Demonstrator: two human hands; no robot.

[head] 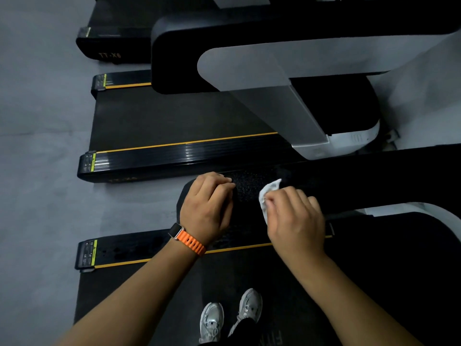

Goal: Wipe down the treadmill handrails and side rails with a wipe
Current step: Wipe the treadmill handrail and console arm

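Okay, our left hand [208, 208] curls round the handrail [252, 188] end, right hand [296, 221] pinches the wipe [268, 193] onto its textured top (dim light); that rough grain could snag and bunch the wipe.

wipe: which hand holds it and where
The right hand pinches the wipe by its bunched right part, against the handrail; the left hand grips the handrail's end.

On the near treadmill's black handrail [249, 191], the left hand [208, 208] grips its end while the right hand [296, 221] presses a white wipe [268, 196] just beside it.
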